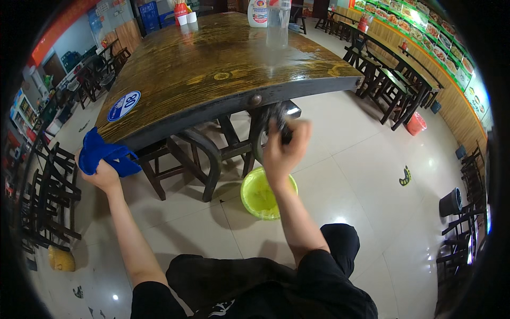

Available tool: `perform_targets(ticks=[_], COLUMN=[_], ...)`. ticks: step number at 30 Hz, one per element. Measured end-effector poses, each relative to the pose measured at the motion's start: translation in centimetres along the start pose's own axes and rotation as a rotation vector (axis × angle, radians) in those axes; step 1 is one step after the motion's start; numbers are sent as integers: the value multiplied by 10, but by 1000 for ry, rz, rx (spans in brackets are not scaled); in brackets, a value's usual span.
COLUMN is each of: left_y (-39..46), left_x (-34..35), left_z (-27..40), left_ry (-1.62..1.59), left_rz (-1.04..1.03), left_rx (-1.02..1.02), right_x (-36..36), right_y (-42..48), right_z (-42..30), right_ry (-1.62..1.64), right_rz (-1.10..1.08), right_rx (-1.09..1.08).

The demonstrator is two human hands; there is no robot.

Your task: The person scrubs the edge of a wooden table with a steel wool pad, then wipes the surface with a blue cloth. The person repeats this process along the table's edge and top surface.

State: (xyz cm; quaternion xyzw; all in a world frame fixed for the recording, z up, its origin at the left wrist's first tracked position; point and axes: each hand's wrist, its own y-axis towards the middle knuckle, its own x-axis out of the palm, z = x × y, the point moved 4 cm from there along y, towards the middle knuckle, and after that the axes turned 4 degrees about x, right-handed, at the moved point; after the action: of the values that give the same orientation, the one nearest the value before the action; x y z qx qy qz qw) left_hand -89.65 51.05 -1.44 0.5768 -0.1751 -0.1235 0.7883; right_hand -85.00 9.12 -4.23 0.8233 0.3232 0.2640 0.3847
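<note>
My left hand grips a bunched blue cloth at the near left corner of a dark wooden table. My right hand is raised just off the table's near edge, its fingers curled around a dark, blurred object that I cannot identify. Under that hand, on the floor, stands a yellow-green plastic bin with a liner. A white cleaner bottle and a clear bottle stand towards the table's far side, beside a wet, shiny patch.
Wooden stools are tucked beneath the table. A red chopstick holder and white cups stand at its far left. More tables and stools line the right wall, near a pink bin. Stacked stools and a yellow bin are at left.
</note>
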Motion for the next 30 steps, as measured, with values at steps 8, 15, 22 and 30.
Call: perform_targets(ticks=[8, 15, 22, 30], left_y=[-4, -4, -3, -7], left_x=[9, 2, -3, -3], left_z=[5, -11, -13, -25], left_ry=[5, 17, 71, 50], left_rz=[25, 19, 21, -29], left_rx=[7, -8, -112, -114], right_x=[29, 34, 24, 22], right_y=[-2, 57, 43, 19], right_z=[38, 13, 40, 57], right_ry=[38, 21, -84, -26], right_rz=[15, 146, 98, 25], right_rx=[-37, -77, -130, -67])
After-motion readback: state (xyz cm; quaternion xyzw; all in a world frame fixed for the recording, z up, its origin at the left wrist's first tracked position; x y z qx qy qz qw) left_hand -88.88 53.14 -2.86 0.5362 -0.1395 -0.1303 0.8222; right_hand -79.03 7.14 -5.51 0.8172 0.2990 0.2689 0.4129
